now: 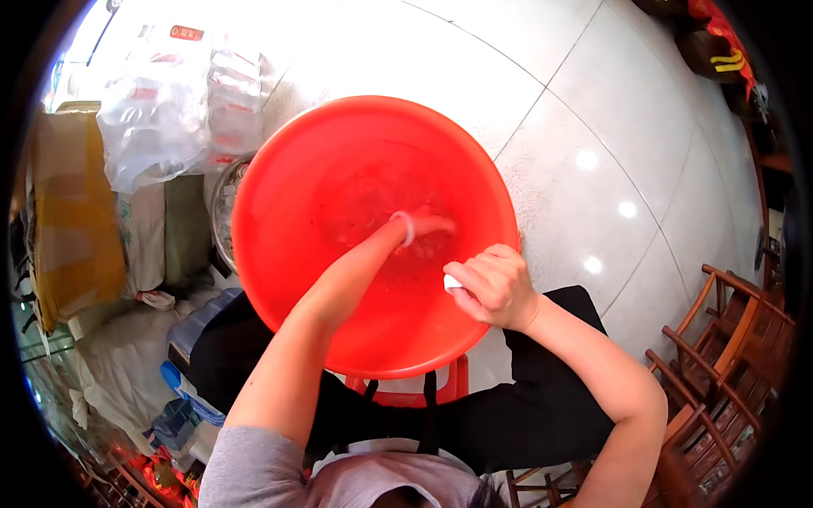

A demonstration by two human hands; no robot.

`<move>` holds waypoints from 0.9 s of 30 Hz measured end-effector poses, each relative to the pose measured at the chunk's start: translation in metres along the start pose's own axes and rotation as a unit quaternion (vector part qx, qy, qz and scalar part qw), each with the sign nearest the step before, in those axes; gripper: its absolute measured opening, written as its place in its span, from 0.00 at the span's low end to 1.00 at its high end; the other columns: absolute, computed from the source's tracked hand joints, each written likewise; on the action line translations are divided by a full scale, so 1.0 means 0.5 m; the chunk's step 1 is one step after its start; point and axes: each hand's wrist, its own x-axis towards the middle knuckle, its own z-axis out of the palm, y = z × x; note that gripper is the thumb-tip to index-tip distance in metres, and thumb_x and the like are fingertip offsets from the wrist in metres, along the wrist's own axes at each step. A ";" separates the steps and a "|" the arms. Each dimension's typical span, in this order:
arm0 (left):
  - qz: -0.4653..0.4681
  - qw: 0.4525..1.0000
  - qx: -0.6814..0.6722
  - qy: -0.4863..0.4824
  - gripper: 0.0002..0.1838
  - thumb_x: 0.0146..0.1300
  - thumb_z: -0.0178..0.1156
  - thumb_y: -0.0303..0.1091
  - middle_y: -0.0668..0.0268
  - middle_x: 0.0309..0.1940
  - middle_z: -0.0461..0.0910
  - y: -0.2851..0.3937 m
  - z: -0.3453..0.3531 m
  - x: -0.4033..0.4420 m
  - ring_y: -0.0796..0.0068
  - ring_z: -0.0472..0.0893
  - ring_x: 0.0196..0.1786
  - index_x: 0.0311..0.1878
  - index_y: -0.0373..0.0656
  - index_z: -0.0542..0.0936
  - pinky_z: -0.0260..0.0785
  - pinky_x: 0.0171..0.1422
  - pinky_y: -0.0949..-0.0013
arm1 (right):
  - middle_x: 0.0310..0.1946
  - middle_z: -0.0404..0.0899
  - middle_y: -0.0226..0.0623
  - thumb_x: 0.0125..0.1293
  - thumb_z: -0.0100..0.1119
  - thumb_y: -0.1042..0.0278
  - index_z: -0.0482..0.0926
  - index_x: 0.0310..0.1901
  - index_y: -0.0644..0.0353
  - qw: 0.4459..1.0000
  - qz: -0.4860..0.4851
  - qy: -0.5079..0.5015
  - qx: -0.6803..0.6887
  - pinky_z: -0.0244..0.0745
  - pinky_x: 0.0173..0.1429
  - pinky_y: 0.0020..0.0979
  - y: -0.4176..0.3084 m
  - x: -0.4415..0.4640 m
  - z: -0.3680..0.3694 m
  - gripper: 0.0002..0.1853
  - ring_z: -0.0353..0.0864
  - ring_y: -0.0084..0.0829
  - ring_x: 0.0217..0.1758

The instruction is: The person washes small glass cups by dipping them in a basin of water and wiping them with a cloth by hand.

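No words or numbers are reading clearly anywhere. A small red rectangular label with rounded ends (186,33) is showing pale marks near the top of a clear, wrinkled plastic bag (157,114), too tiny to make out. Narrower clear plastic packaging (235,95) beside it is carrying faint red printing, equally illegible.

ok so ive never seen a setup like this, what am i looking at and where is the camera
There's no machine here, only someone's two bare hands. The single picture comes from a camera worn on the head, looking forward and down. The left hand reaches into a big red basin; what it touches is unclear. The right hand, near the rim, holds a small white object. Around them are a tiled floor, clear plastic bags and wooden chairs.
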 end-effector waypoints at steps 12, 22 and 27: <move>0.050 0.820 -0.558 -0.117 0.18 0.61 0.45 0.50 0.64 0.30 0.78 -0.009 -0.124 -0.298 0.69 0.75 0.22 0.41 0.48 0.75 0.67 0.24 0.70 | 0.17 0.75 0.34 0.56 0.55 0.67 0.71 0.29 0.57 0.999 0.036 0.027 -0.026 0.67 0.30 0.33 -0.013 -0.023 0.008 0.05 0.76 0.34 0.22; 0.151 0.778 -0.605 -0.081 0.21 0.62 0.43 0.55 0.65 0.27 0.78 0.007 -0.110 -0.476 0.68 0.75 0.20 0.42 0.50 0.75 0.66 0.20 0.71 | 0.41 0.78 0.47 0.64 0.46 0.60 0.73 0.50 0.60 0.906 0.236 0.119 0.330 0.73 0.48 0.36 -0.146 0.113 0.024 0.17 0.79 0.42 0.42; 0.214 0.747 -0.626 -0.064 0.24 0.65 0.36 0.57 0.65 0.24 0.77 0.021 -0.079 -0.510 0.72 0.76 0.21 0.39 0.48 0.74 0.66 0.17 0.72 | 0.46 0.76 0.47 0.63 0.45 0.60 0.74 0.49 0.58 0.977 0.040 0.204 0.053 0.73 0.50 0.41 -0.212 0.148 0.081 0.17 0.78 0.45 0.44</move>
